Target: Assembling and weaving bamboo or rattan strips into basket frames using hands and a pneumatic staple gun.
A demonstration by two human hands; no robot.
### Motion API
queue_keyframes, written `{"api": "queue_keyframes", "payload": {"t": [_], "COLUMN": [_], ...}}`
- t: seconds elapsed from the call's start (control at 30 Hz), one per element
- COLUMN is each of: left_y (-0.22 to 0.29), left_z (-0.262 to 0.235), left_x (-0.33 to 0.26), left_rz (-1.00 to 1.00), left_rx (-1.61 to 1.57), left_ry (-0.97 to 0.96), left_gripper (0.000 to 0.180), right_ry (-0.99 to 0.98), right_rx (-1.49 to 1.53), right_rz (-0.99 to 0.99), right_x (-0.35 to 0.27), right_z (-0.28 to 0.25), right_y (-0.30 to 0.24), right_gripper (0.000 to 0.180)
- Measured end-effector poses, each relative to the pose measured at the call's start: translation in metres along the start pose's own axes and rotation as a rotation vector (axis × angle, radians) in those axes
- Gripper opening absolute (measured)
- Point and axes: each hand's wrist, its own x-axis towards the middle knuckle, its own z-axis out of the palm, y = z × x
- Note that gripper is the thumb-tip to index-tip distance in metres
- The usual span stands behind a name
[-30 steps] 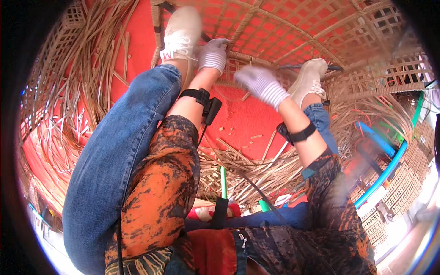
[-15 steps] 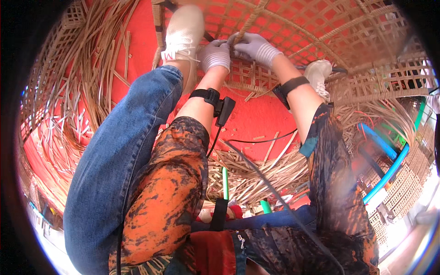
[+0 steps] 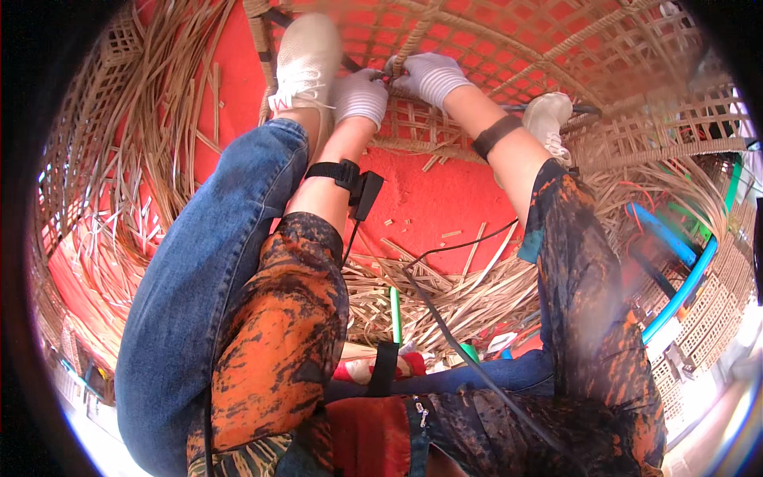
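Note:
A large openwork panel (image 3: pixel 509 48) of woven tan strips spans the far side. Its ribs are wrapped in cord or strip. At the lower end of one wrapped rib (image 3: pixel 416 36), my gloved right hand (image 3: pixel 430 78) is closed, its fingertips around the rib. My gloved left hand (image 3: pixel 359 95) is closed beside it, fingers bent toward the same spot by a dark rod (image 3: pixel 350 63). Whatever lies between the left fingertips is too small and hidden to name. Both gloves are pale with striped cuffs.
My shoes (image 3: pixel 308 60) flank the hands near the panel. Long loose strips (image 3: pixel 171 103) lie at left, with more strips (image 3: pixel 461 298) on the red floor (image 3: pixel 421 199) nearer me. Blue tubing (image 3: pixel 683 290) curves at right. A black cable (image 3: pixel 461 350) crosses in front of me.
Both hands have shifted slightly left in the picture, along with the panel and shoes. The right hand has drawn a little nearer the rib's lower end; the hands remain close together.

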Motion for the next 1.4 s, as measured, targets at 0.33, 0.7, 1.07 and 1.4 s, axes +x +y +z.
{"api": "queue_keyframes", "payload": {"t": [0.33,0.7,1.07,1.4], "left_y": [-0.005,-0.008,-0.013,0.006], "left_z": [0.004,0.006,0.005,-0.007], "left_x": [0.005,0.003,0.001,-0.017], "left_rz": [-0.012,0.054,0.075,0.235], "left_rx": [-0.059,-0.027,-0.027,0.191], "left_ry": [0.008,0.057,0.029,0.153], "left_gripper": [0.032,0.032,0.034,0.029], "right_ry": [0.026,0.013,0.041,-0.001], "right_rx": [-0.066,-0.032,0.013,0.081], "right_rz": [0.114,0.049,0.219,0.152], "right_x": [-0.012,-0.011,-0.01,-0.073], "right_z": [-0.004,-0.006,0.01,0.021], "right_y": [-0.017,-0.011,-0.033,-0.052], "right_gripper": [0.041,0.045,0.045,0.031]}}
